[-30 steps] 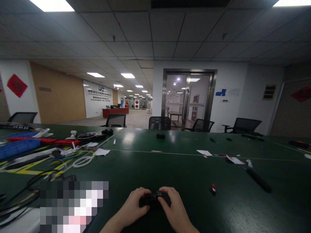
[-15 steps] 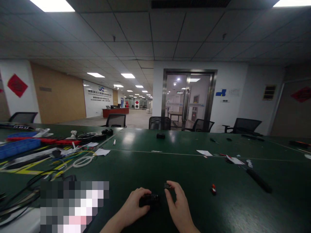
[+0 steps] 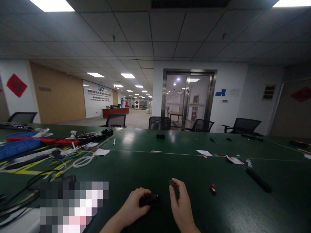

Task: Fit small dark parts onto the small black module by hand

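My left hand (image 3: 132, 207) is curled around a small black device (image 3: 150, 200) resting on the dark green table (image 3: 150, 168) near its front edge. My right hand (image 3: 181, 204) hovers just right of it, thumb and forefinger pinched on a tiny black part (image 3: 171, 183) lifted a little above the table. The two hands are a short gap apart.
A small red piece (image 3: 213, 188) lies right of my right hand. A black bar-shaped tool (image 3: 259, 180) and paper slips (image 3: 204, 152) lie farther right. Cables, a white coil (image 3: 82, 161) and blue trays (image 3: 17, 146) crowd the left side. Office chairs (image 3: 159, 123) line the far edge.
My right hand came off the black device with a tiny black part pinched in its fingers and has drifted up and to the right. The left hand stays on the device.
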A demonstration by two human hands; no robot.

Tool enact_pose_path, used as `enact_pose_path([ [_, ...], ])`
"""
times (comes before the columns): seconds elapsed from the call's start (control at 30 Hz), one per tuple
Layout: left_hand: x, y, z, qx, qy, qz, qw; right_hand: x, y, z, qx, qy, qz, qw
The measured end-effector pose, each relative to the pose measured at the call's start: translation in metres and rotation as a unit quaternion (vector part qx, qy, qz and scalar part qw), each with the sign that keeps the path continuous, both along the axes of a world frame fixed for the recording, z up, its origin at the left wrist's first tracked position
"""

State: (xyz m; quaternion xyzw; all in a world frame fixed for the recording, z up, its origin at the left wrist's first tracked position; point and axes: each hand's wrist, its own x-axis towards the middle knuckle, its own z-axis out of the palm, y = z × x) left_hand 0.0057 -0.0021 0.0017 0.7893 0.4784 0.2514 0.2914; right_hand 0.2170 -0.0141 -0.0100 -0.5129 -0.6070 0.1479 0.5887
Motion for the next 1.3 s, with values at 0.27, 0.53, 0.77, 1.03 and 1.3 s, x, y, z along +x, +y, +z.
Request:
enact_pose_path([
  [0.27,0.0,0.0006,-0.0004,0.002,0.01,-0.002,1.0,0.0017,-0.001,0.0008,-0.04,0.019,-0.004,0.999],
  [0.53,0.0025,-0.0018,0.0051,-0.003,0.012,0.003,1.0,0.0026,0.0018,-0.0018,-0.047,0.028,-0.014,0.998],
  [0.77,0.0009,0.0005,-0.0006,0.004,0.005,0.002,1.0,0.0029,0.0009,-0.0021,-0.059,0.033,-0.016,0.998],
  [1.03,0.0004,0.0003,-0.0008,0.004,0.008,0.003,1.0,0.0027,0.0003,-0.0013,-0.058,0.039,-0.033,0.997],
  [1.3,-0.0011,0.001,-0.0016,-0.002,0.008,-0.004,1.0,0.0038,0.0014,-0.0039,-0.047,0.042,-0.039,0.997],
])
